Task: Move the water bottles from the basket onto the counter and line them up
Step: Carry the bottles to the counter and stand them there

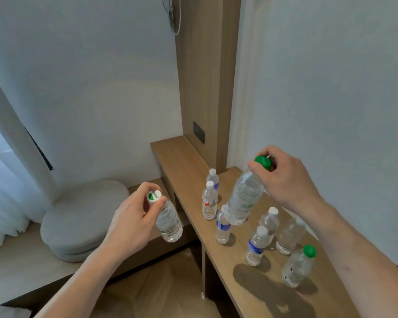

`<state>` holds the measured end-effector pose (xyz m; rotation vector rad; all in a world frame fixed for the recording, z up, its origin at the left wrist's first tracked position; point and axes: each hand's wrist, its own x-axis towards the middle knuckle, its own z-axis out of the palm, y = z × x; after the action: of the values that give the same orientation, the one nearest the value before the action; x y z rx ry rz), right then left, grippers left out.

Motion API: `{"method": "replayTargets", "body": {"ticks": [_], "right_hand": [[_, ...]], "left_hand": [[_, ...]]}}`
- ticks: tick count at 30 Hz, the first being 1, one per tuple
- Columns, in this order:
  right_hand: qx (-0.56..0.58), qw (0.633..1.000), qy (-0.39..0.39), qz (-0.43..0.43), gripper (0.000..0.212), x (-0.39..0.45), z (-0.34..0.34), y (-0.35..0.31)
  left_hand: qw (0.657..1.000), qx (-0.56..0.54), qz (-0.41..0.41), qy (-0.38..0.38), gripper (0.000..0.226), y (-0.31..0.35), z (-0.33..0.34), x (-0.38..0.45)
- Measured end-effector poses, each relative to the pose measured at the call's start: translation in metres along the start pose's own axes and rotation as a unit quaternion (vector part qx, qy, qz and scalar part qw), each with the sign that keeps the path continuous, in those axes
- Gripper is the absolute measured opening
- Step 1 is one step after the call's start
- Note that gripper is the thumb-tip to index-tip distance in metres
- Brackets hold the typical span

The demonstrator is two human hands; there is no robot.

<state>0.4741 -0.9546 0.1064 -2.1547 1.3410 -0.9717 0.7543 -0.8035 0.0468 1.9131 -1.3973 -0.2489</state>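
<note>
My right hand (287, 180) grips the green cap of a clear water bottle (244, 198), which hangs tilted above the wooden counter (184, 161). My left hand (133, 216) pinches the white-and-green cap of a second clear bottle (169, 223), held in the air left of the counter's edge. Several small bottles stand upright on the counter: white-capped ones with blue labels (222, 228) (255, 246), one with a red label (209, 200), and a green-capped one (299, 266) nearest me. No basket is in view.
The counter runs along a white wall on the right, with a wooden panel and a dark wall socket (198, 132) at its far end. Stacked grey round cushions (78, 221) lie on a low bench to the left. Wooden floor shows below.
</note>
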Motion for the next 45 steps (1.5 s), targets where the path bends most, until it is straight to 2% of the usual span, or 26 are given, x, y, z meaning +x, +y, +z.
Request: {"method": "replayTargets", "body": {"ticks": [6, 11, 17, 24, 30, 36, 41, 45], "right_hand": [[-0.049, 0.998, 0.032, 0.023, 0.028, 0.094, 0.024, 0.036], [-0.086, 0.994, 0.029, 0.06, 0.029, 0.155, 0.054, 0.066], [-0.139, 0.983, -0.026, 0.116, 0.029, 0.219, 0.112, 0.104], [-0.2, 0.951, -0.106, 0.21, 0.027, 0.266, 0.183, 0.159], [-0.23, 0.915, -0.183, 0.277, 0.032, 0.28, 0.232, 0.201], [-0.228, 0.888, -0.227, 0.328, 0.03, 0.278, 0.251, 0.216], [-0.208, 0.882, -0.223, 0.359, 0.022, 0.275, 0.257, 0.217], [-0.197, 0.878, -0.224, 0.374, 0.029, 0.273, 0.256, 0.212]], "left_hand": [[1.0, 0.017, 0.012, -0.009, 0.015, -0.018, 0.018, 0.101], [0.997, 0.055, 0.038, -0.042, 0.019, -0.05, 0.05, 0.188], [0.987, 0.087, 0.054, -0.12, 0.017, -0.1, 0.11, 0.279], [0.964, 0.108, 0.074, -0.23, 0.018, -0.148, 0.178, 0.365], [0.936, 0.124, 0.095, -0.315, 0.016, -0.173, 0.22, 0.407], [0.916, 0.145, 0.13, -0.351, 0.016, -0.188, 0.242, 0.425], [0.904, 0.147, 0.133, -0.38, 0.016, -0.19, 0.248, 0.428], [0.896, 0.168, 0.14, -0.387, 0.021, -0.184, 0.245, 0.432]]}}
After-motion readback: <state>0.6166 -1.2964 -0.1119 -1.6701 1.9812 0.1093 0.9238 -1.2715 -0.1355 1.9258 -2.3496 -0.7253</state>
